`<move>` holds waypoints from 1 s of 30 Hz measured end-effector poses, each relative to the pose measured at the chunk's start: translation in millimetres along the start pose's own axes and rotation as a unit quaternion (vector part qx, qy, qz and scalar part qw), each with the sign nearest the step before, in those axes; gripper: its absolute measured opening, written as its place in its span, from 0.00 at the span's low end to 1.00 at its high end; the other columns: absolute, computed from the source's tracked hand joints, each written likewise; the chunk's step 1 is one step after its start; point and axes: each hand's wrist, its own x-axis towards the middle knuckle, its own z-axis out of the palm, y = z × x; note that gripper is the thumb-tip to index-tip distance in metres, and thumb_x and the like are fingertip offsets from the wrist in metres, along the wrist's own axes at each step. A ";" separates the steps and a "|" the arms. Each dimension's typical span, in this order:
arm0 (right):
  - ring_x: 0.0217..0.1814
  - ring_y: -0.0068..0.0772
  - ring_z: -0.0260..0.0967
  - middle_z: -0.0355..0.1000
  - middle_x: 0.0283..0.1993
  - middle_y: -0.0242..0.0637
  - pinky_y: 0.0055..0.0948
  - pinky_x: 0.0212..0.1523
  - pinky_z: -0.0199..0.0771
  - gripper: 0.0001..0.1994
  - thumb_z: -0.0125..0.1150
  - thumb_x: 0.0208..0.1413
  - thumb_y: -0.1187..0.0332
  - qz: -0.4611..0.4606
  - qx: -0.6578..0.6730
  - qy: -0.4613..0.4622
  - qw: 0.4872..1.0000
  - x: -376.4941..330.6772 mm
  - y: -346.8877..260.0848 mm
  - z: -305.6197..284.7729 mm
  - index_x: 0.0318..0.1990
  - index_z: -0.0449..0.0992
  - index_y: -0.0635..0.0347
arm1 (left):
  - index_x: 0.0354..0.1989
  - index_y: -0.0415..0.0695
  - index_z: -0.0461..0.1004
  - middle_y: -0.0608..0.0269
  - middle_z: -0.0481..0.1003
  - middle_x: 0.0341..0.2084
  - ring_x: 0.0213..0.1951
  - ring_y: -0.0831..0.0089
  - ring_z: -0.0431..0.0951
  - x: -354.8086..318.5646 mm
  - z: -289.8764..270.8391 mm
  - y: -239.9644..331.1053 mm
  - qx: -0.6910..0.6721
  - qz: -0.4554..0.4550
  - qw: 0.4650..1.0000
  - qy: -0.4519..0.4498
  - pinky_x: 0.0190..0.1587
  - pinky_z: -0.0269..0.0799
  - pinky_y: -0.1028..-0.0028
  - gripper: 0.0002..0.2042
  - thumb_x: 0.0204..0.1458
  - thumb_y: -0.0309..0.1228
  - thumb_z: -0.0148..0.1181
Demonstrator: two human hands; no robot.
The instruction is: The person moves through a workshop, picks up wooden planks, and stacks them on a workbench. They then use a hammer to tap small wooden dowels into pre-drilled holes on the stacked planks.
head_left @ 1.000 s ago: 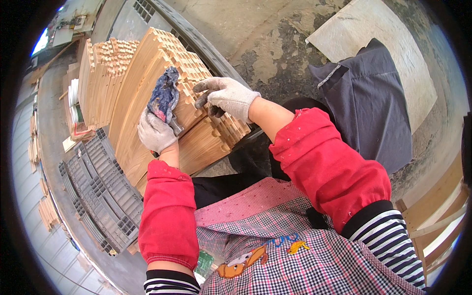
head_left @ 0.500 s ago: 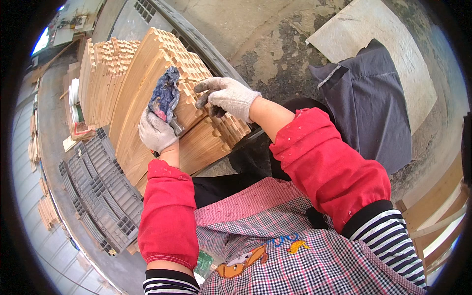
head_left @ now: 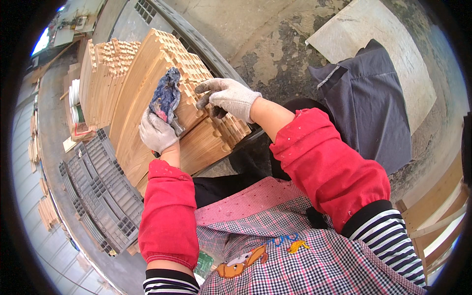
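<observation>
My left hand (head_left: 158, 132), in a whitish work glove, is closed around a crumpled dark-blue rag (head_left: 165, 96) with pinkish patches. It rests over the top of a stack of wooden boards (head_left: 140, 98) whose ends are cut into notched joints. My right hand (head_left: 230, 98), gloved with dark, dirty fingertips, reaches to the notched board ends (head_left: 231, 130). Its fingers are bent and spread apart at the stack's right side, with nothing seen in them. Whether those fingertips touch the wood I cannot tell.
A second stack of notched boards (head_left: 105, 81) stands to the left. Grey plastic pallets (head_left: 101, 191) lie at the lower left. On the right, a dark grey cloth (head_left: 368, 103) lies partly over a pale flat sheet (head_left: 378, 29) on the stained floor (head_left: 265, 29).
</observation>
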 end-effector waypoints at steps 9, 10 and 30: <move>0.26 0.23 0.69 0.74 0.40 0.38 0.22 0.27 0.71 0.22 0.43 0.50 0.79 0.002 -0.010 0.008 1.000 -1.8 -2.7 3.3 0.55 0.64 0.64 | 0.42 0.39 0.73 0.47 0.75 0.36 0.40 0.49 0.73 -1.0 -1.2 -1.6 0.009 -0.004 1.000 0.001 0.45 0.65 0.58 0.19 0.57 0.40 0.40; 0.26 0.23 0.69 0.74 0.40 0.38 0.22 0.27 0.71 0.22 0.43 0.50 0.79 0.002 -0.009 0.009 1.000 -2.2 -3.2 2.8 0.55 0.64 0.64 | 0.42 0.39 0.73 0.47 0.75 0.36 0.39 0.49 0.73 -0.5 -0.4 -0.7 0.011 -0.004 1.000 0.000 0.45 0.65 0.58 0.19 0.57 0.40 0.40; 0.25 0.22 0.68 0.74 0.39 0.36 0.21 0.27 0.70 0.22 0.43 0.50 0.78 -0.007 -0.018 -0.002 1.000 0.2 -1.1 2.7 0.55 0.64 0.63 | 0.42 0.38 0.73 0.47 0.75 0.36 0.39 0.49 0.73 -1.8 -0.7 -4.9 0.010 0.005 1.000 0.004 0.45 0.66 0.58 0.18 0.57 0.39 0.41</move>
